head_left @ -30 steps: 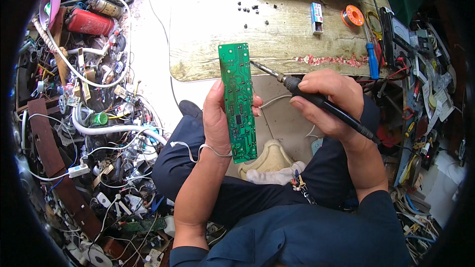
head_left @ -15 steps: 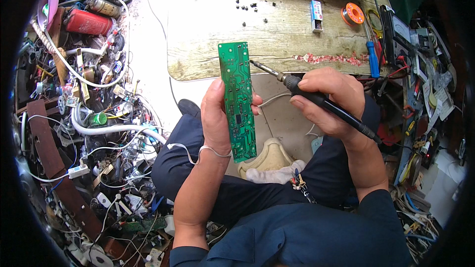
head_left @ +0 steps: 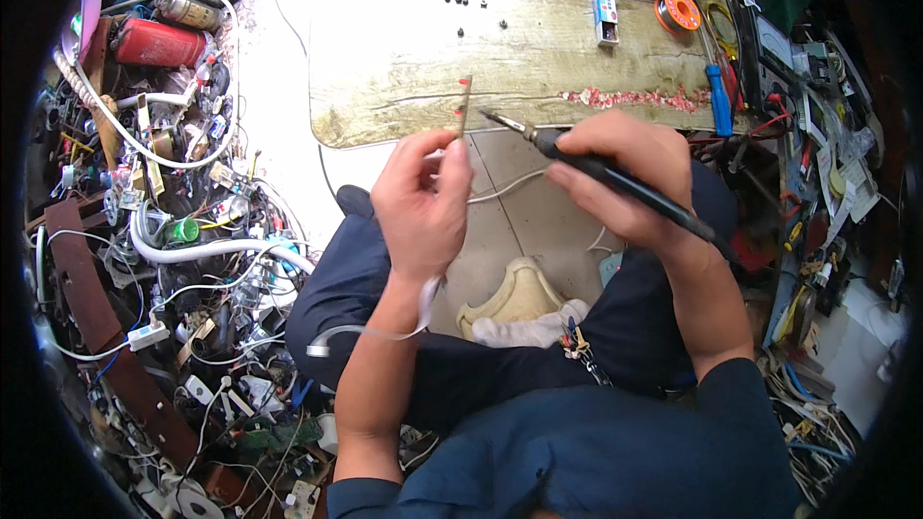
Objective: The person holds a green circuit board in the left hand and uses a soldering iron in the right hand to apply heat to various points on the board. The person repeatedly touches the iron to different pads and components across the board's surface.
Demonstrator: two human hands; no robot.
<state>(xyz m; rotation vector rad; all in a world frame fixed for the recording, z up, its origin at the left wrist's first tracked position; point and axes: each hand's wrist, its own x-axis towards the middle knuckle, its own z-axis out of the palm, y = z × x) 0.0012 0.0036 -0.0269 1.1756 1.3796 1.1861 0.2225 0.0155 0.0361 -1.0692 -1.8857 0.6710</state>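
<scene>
My left hand grips a circuit board, which is turned edge-on so that only its thin edge and small red parts show. A pale cable hangs from the board over my left wrist. In my right hand is a black soldering iron, its fingers wrapped round the handle. The iron's tip points left, close to the board's edge but apart from it. Several small black components lie on the wooden table beyond my hands.
Right on the table are a small open box, an orange solder spool and a blue-handled screwdriver. Red and white scraps line the near edge. Heaped electronic parts and cables fill the left side. A fire extinguisher-like red cylinder lies there.
My left hand has rotated the board from its flat green face to edge-on. The cable has swung down and left. The iron has shifted slightly left and up, still held by my right hand.
</scene>
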